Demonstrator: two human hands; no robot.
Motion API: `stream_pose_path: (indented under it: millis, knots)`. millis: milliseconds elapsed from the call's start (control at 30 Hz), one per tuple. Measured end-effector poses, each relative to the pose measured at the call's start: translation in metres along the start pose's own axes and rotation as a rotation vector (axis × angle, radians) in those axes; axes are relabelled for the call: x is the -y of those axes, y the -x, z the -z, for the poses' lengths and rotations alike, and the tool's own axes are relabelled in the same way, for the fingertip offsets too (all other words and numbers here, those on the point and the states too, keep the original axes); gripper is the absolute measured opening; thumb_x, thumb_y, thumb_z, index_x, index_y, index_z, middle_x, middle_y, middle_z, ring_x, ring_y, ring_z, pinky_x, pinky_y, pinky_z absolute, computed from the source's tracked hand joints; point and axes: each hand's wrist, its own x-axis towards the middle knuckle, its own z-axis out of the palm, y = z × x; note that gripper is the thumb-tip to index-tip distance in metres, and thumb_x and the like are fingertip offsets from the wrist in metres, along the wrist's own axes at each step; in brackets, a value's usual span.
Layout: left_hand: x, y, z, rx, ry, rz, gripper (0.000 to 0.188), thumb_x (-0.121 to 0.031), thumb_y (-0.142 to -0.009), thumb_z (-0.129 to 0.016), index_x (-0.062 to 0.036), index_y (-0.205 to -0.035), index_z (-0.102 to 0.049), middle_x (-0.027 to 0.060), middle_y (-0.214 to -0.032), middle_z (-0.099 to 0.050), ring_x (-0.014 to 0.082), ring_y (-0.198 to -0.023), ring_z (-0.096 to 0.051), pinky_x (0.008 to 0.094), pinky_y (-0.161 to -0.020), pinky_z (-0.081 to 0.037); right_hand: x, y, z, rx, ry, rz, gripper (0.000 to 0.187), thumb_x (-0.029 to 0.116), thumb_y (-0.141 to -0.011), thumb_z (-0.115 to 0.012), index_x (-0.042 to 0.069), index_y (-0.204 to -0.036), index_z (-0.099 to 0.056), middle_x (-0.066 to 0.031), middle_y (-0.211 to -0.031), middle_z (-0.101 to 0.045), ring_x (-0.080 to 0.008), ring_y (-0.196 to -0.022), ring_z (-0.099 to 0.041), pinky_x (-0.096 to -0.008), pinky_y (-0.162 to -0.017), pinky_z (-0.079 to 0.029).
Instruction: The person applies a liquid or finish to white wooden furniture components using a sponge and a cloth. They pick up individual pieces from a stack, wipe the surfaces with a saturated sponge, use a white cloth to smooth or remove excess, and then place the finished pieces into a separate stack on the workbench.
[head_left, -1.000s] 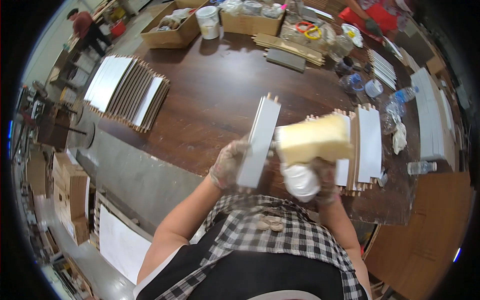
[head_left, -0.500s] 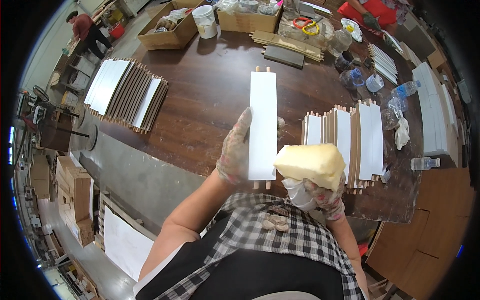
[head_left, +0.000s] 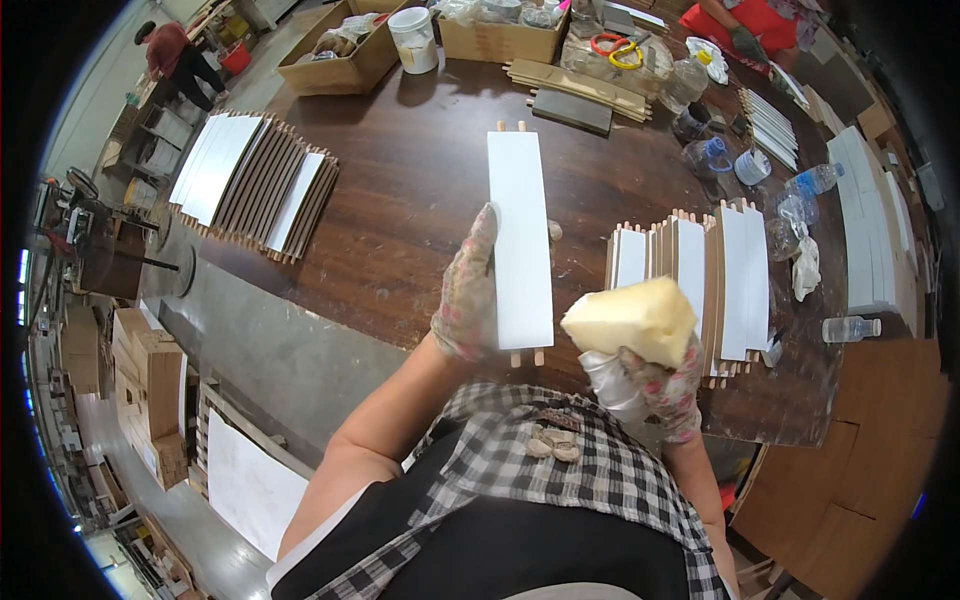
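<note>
A narrow white board (head_left: 520,240) with wooden dowels at both ends is held upright by my gloved left hand (head_left: 468,290), the palm along its left side and fingertips showing past its right edge. In my gloved right hand (head_left: 672,392) I grip a block of pale yellow sponge (head_left: 632,322). Crumpled white plastic (head_left: 612,385) hangs below the sponge, under the same hand. The sponge is apart from the board, to its right. Behind the sponge stands a row of similar doweled boards (head_left: 690,270) on the brown table (head_left: 400,200).
Another stack of doweled boards (head_left: 250,185) lies at the left. Along the back are cardboard boxes (head_left: 350,70), a white bucket (head_left: 412,42) and scissors (head_left: 622,50). Plastic bottles (head_left: 815,180) stand at the right. One person (head_left: 180,62) works far left; a co-worker's gloved hand (head_left: 748,45) shows far right.
The board has shifted slightly up and tilted a little to the left. My right hand has drawn the sponge right, away from the board, and the sponge has turned.
</note>
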Motion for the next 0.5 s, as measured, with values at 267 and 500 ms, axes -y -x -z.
stream_pose_path:
  millis: [267,500]
  knots:
    - [0.001,-0.001,-0.004,-0.023,0.153,0.065,0.038,-0.036,-0.096,-0.041,-0.0027,-0.111,-0.052,0.0116,-0.094,-0.062,0.0154,-0.076,-0.059,0.0256,-0.066,-0.052,0.001,-0.006,-0.007,0.029,0.031,0.056,0.055,0.019,-0.071,-0.075,-0.005,-0.114,-0.050,-0.0123,-0.099,-0.062,-0.0193,-0.090,-0.063,-0.0307,-0.078,-0.053]
    - [0.000,-0.001,-0.001,-0.020,-0.064,0.039,0.048,-0.042,-0.096,-0.038,0.0015,-0.105,-0.056,0.0091,-0.088,-0.062,0.0134,-0.072,-0.059,0.0251,-0.063,-0.051,0.002,-0.004,-0.006,-0.065,-0.059,0.101,0.052,0.020,-0.069,-0.075,-0.002,-0.110,-0.052,-0.0121,-0.093,-0.064,-0.0211,-0.085,-0.065,-0.0299,-0.072,-0.055]
